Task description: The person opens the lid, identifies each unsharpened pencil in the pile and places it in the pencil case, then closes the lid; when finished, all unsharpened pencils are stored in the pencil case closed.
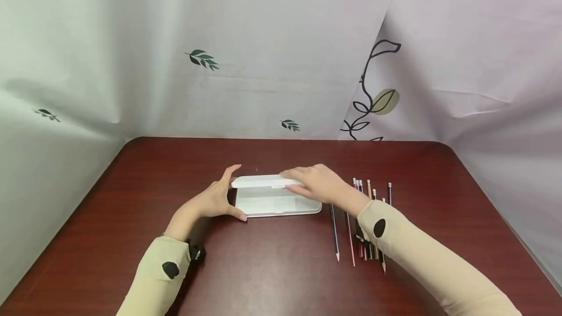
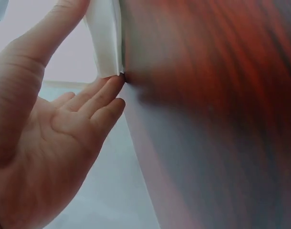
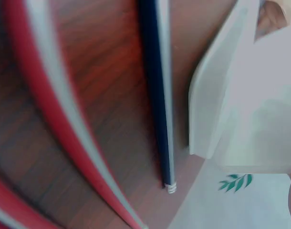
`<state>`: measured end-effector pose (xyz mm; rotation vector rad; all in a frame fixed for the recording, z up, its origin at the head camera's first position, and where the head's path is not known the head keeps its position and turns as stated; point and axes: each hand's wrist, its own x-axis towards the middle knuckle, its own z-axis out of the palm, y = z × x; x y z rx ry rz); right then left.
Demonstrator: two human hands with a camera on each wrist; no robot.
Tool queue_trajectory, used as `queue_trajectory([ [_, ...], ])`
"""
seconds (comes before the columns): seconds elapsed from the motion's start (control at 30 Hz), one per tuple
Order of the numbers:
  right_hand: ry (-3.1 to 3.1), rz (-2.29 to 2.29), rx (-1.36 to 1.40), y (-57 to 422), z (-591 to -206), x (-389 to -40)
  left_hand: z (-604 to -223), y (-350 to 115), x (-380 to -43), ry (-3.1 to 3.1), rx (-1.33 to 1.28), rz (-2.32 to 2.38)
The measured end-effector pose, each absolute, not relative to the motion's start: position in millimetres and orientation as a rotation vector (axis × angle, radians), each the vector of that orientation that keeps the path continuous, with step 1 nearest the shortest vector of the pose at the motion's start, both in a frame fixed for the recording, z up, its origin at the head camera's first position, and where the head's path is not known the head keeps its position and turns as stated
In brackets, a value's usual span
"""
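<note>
A white hinged pencil case (image 1: 263, 206) lies on the table with its lid (image 1: 254, 181) partly raised and its pale inside showing. My right hand (image 1: 322, 184) pinches the lid near its right end, fingers on top and thumb at the front edge. At the left end of the case, my left hand (image 1: 212, 199) is spread, its thumb at the front corner and its index finger pointing past the back. Straight fingers (image 2: 103, 98) touch the case end in the left wrist view. A dark blue pencil (image 3: 159, 95) lies beside the case's right end.
Several pencils (image 1: 351, 240) lie side by side under and around the right forearm, some red, some dark, with their eraser ends toward the back. The dark red-brown table (image 1: 272, 272) has a white patterned curtain (image 1: 263, 91) along its back and sides.
</note>
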<state>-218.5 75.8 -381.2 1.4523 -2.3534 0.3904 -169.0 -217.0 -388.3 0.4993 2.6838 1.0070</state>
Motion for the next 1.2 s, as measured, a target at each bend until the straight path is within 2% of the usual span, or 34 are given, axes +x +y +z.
queue_trajectory([
  [0.5,-2.851,1.106,0.905,64.7,-366.5,-257.6,-391.3,-212.6,-166.7,2.717,0.525,1.092],
  [0.87,-3.025,1.225,0.581,69.1,-364.8,-274.7,-393.3,-207.2,-162.3,2.642,0.482,1.154],
  [1.2,-3.056,1.196,0.404,67.6,-377.0,-291.8,-384.3,-208.3,-167.6,2.682,0.575,0.958],
])
